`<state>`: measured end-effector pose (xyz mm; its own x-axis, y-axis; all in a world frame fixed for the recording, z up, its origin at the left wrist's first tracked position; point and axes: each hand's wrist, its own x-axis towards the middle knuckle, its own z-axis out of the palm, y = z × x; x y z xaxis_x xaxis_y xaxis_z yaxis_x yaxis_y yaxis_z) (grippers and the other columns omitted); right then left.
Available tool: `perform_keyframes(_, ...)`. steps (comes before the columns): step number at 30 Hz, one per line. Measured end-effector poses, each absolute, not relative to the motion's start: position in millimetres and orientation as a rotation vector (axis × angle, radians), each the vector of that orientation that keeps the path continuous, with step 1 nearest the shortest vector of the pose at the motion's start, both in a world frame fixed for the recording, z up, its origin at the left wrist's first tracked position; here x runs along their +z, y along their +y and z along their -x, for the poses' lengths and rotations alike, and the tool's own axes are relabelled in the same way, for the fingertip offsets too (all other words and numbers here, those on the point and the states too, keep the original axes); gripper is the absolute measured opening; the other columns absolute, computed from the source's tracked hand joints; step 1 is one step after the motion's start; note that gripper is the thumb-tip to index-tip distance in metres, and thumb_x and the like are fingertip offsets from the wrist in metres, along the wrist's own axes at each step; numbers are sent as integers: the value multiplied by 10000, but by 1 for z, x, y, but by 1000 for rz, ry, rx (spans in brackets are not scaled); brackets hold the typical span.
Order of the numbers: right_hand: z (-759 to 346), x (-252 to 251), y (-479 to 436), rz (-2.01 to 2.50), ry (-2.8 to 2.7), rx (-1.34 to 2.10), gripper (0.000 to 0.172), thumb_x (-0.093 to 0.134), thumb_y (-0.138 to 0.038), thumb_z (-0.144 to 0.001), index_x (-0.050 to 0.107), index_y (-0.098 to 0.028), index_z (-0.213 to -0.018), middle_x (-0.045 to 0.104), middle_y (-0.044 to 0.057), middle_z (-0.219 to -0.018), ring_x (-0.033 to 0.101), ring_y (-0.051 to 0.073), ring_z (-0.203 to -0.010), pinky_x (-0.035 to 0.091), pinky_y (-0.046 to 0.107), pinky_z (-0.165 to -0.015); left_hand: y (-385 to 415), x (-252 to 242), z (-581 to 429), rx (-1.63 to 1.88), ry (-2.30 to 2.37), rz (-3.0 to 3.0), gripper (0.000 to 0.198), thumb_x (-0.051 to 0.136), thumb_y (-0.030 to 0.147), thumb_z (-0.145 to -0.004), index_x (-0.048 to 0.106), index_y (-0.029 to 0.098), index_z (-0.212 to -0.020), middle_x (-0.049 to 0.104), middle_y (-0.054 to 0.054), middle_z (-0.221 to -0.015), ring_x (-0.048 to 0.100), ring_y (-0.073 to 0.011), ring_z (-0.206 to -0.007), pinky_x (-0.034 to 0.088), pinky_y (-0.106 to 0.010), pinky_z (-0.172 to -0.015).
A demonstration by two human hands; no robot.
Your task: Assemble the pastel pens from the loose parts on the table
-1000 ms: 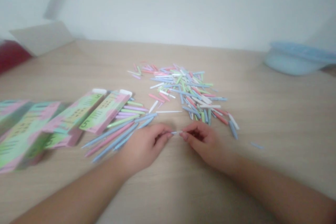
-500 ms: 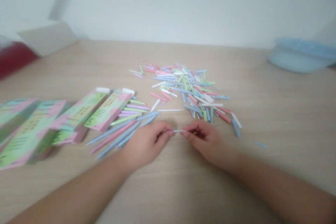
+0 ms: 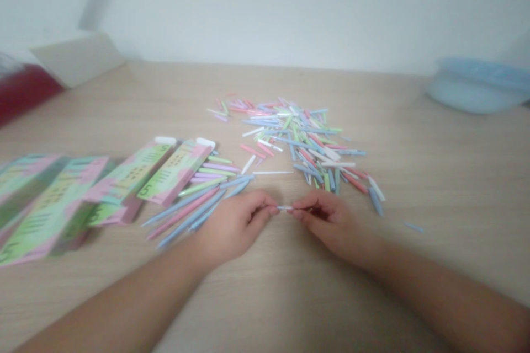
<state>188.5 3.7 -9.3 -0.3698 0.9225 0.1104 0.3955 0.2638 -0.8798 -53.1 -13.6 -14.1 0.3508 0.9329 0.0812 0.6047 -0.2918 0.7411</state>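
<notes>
Pinching opposite ends of a thin blue-and-white piece (image 3: 284, 208), the left hand (image 3: 236, 222) and right hand (image 3: 332, 222) each have a fingertip grip closed on it, over the desk (image 3: 265, 303), nearside of the coloured pile (image 3: 295, 132).

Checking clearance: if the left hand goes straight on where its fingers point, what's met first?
The right hand, it seems, just across the thin piece both appear to pinch; exact depth is unclear.

A table (image 3: 256, 298) and pale wall (image 3: 273, 11) show an indoor room, kind unclear.
</notes>
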Motion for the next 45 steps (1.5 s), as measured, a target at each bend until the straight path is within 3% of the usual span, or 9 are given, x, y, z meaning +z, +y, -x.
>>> perform_keyframes(6, -188, -9, 0, 1187, -1944, 1070, 130, 694, -352, -911, 775, -254, -940, 760, 12, -817, 671, 191, -724, 536, 319, -654, -14, -13, 52, 661, 1326, -2080, 232, 523, 387, -1051, 718, 268, -1012, 755, 22, -908, 691, -166, -840, 485, -279, -733)
perform_keyframes(12, -187, -11, -3, 1120, -2014, 1114, 135, 666, -243, -922, 793, -254, -965, 800, 21, -910, 716, 193, -816, 556, 319, -736, -22, -13, 52, 652, 1244, -2181, 326, 551, 392, -1045, 657, 315, -1343, 741, 5, -1311, 721, -205, -1123, 519, -315, -969)
perform_keyframes(18, -186, -13, -3, 1142, -2190, 933, 100, 702, -308, -921, 783, -256, -893, 737, 16, -799, 666, 196, -748, 510, 324, -670, -25, -8, 47, 653, 1218, -2089, 240, 560, 402, -1038, 757, 294, -1121, 802, 10, -1035, 743, -184, -927, 530, -278, -804)
perform_keyframes(22, -188, -9, -4, 1201, -2190, 858, 175, 653, -326, -954, 752, -245, -1074, 752, 34, -897, 667, 185, -738, 536, 312, -654, -23, -11, 45, 720, 1274, -1957, 238, 558, 399, -1030, 748, 257, -1001, 771, 5, -898, 699, -163, -791, 493, -261, -685)
perform_keyframes(26, -203, 1, 12, 1232, -2359, 305, 281, 562, -358, -1005, 725, -223, -1190, 753, 122, -1180, 690, 284, -1081, 541, 443, -962, -20, -15, 45, 765, 1309, -1870, 194, 606, 390, -993, 721, 236, -965, 733, 9, -804, 650, -152, -702, 448, -254, -614)
perform_keyframes(28, -211, 1, 25, 1330, -2434, 40, 378, 554, -379, -1004, 688, -208, -1314, 673, 160, -1388, 601, 359, -1288, 447, 546, -1104, -20, -16, 45, 750, 1323, -1873, 185, 617, 383, -982, 720, 232, -955, 715, 10, -769, 632, -150, -678, 429, -253, -596)
perform_keyframes(30, -216, -5, 37, 1467, -2455, -58, 488, 532, -412, -1012, 614, -188, -1437, 580, 186, -1514, 522, 412, -1388, 395, 628, -1135, -20, -15, 44, 740, 1324, -1874, 193, 612, 391, -982, 718, 233, -949, 710, 10, -764, 628, -150, -679, 421, -253, -594)
perform_keyframes(37, -200, -19, 42, 1223, -2606, 157, 490, 489, -364, -1039, 570, -194, -1492, 501, 149, -1603, 402, 350, -1517, 353, 598, -1225, -19, -12, 41, 724, 1299, -1880, 175, 596, 377, -989, 708, 248, -952, 710, 28, -782, 625, -142, -693, 410, -253, -606)
perform_keyframes(45, -177, -18, 53, 1075, -2510, 391, 488, 543, -294, -1000, 582, -211, -1480, 524, 161, -1582, 436, 330, -1505, 340, 534, -1254, -18, -13, 41, 689, 1304, -1905, 172, 581, 366, -990, 690, 247, -930, 689, 34, -750, 612, -139, -672, 377, -262, -593)
